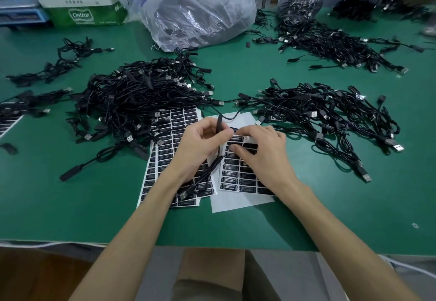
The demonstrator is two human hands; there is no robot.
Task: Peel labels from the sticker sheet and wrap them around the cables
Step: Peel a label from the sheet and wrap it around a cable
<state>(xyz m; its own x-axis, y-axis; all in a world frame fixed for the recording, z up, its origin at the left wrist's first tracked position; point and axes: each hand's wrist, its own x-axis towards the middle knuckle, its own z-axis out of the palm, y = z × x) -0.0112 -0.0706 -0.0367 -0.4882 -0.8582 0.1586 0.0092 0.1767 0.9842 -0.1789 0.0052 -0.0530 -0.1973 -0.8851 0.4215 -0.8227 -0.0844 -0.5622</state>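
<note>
Green-and-white cardboard box [80,5], far left of worktop: "怡寶" printed on top, "Cestbon" logo below. Black rectangular labels [230,180] on white sticker sheet [232,202]: "LED CONTROLLER"; smaller lines illegible.

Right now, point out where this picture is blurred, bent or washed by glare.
Head view: sharp in the middle, print on the sticker sheet readable; top right corner smeared by blur; cables at far left soft; lamp glare on the plastic bag; the wide lens bows the near edge of the table; shadows faint and soft.
</note>
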